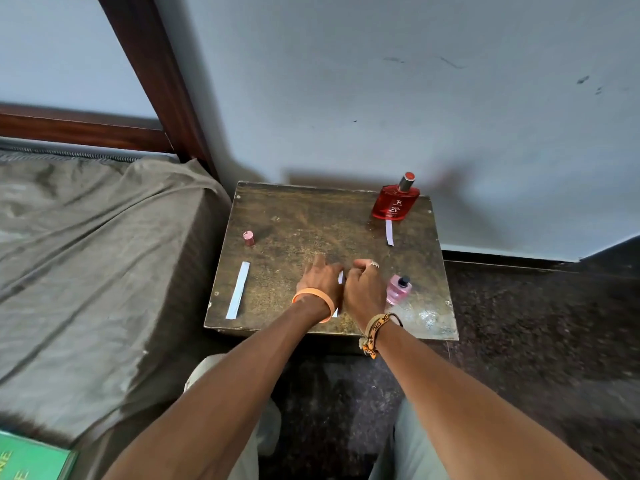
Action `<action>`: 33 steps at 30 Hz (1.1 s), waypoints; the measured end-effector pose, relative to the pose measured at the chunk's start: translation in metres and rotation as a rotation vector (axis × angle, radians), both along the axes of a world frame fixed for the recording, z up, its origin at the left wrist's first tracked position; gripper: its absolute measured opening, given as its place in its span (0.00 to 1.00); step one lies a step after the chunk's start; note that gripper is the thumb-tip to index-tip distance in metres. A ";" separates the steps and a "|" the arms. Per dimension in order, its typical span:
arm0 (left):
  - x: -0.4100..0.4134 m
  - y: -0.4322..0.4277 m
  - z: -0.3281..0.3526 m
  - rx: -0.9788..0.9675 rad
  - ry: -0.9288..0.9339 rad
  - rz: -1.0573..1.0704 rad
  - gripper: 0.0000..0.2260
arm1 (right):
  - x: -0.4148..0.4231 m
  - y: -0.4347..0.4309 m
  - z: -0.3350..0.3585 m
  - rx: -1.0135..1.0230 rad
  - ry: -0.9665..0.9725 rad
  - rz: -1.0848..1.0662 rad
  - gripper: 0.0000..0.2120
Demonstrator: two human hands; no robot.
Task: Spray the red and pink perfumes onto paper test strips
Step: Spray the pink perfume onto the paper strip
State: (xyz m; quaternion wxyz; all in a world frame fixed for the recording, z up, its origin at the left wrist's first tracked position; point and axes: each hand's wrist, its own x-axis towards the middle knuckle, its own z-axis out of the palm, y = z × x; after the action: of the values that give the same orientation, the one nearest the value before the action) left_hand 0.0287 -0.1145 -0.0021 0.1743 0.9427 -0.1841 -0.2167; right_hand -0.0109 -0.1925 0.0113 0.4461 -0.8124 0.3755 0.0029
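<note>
Flatness first: left hand (320,277), fingers straight, rests along the narrow white paper strip (340,277); right hand (363,285) fingers curl over it, grip unclear. Round pink glass bottle (398,289) waits just right of them.

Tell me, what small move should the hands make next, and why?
Probably lift the paper strip: the left hand and right hand flank it, and the pink bottle beside them stands uncapped, ready to spray.
</note>
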 end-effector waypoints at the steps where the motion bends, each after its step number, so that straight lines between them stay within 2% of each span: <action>1: 0.001 -0.001 -0.003 -0.013 0.004 0.036 0.16 | -0.001 0.000 -0.003 -0.009 -0.004 0.007 0.14; 6: 0.008 -0.004 -0.009 -0.141 0.004 0.141 0.05 | 0.000 -0.001 -0.007 -0.038 -0.037 0.034 0.15; 14: 0.007 0.008 -0.003 -0.321 0.080 0.299 0.05 | -0.004 0.001 0.000 0.052 -0.103 0.030 0.16; 17: 0.010 0.018 0.012 -0.503 0.148 0.438 0.10 | -0.005 0.002 0.015 0.191 -0.121 0.028 0.16; 20: 0.012 0.030 0.035 -0.733 0.292 0.628 0.15 | -0.005 0.007 0.032 0.299 -0.183 0.056 0.16; 23: 0.013 0.040 0.062 -0.986 0.433 0.807 0.13 | -0.006 0.014 0.051 0.375 -0.236 0.068 0.19; 26: 0.009 0.052 0.089 -1.189 0.551 0.880 0.10 | -0.009 0.022 0.076 0.476 -0.295 0.042 0.19; 30: 0.003 0.068 0.110 -1.254 0.592 0.894 0.03 | -0.016 0.030 0.104 0.602 -0.309 0.046 0.15; 33: -0.001 0.076 0.123 -1.249 0.535 0.858 0.04 | -0.025 0.035 0.121 0.624 -0.295 0.133 0.08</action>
State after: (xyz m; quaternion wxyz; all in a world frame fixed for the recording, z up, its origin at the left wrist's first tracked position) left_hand 0.0272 -0.0382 0.1204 0.7758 0.5757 0.1552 -0.2064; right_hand -0.0357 -0.1578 0.1322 0.7212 -0.6512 0.2344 0.0292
